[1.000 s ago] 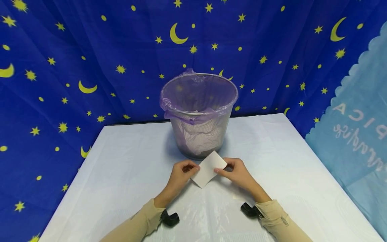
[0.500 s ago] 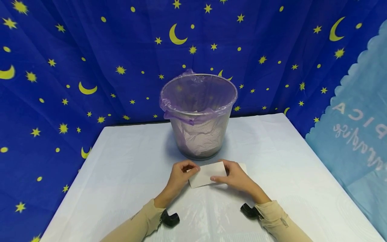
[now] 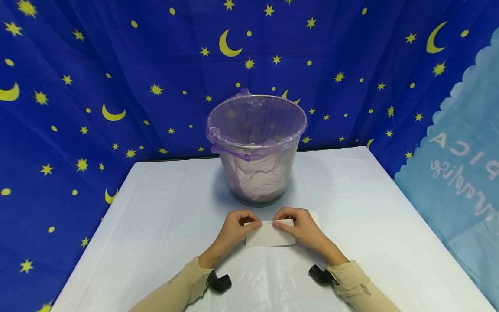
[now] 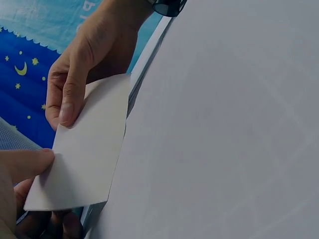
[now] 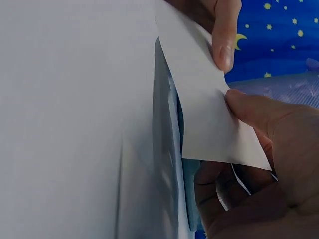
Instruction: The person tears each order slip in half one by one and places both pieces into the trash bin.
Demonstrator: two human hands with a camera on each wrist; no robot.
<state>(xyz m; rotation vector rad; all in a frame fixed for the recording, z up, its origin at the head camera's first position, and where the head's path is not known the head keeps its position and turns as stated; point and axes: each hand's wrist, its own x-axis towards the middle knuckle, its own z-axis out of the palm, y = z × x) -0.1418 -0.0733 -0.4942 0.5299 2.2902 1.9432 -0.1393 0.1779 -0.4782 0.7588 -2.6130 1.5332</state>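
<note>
A plain white piece of paper (image 3: 270,236) is held low over the table, just in front of a wire-mesh waste bin (image 3: 261,177). My left hand (image 3: 234,227) pinches its upper edge near the left corner, thumb on the near face. My right hand (image 3: 302,225) pinches the same edge farther right, and the two thumb tips are close together. In the left wrist view the paper (image 4: 92,144) looks slightly bowed; its lower edge hangs loose in the right wrist view. Another white paper edge (image 3: 314,216) shows beyond my right hand, mostly hidden by it.
A thin purple bag (image 3: 218,134) lines the bin and folds over its rim. White cloth covers the table (image 3: 167,203). A blue curtain (image 3: 156,52) with moons and stars hangs behind, and a light blue cloth (image 3: 464,173) hangs at the right.
The paper has turned from a diamond pose to a level rectangle and come slightly nearer. Both thumbs have moved to its upper edge. A white edge has appeared beyond my right hand.
</note>
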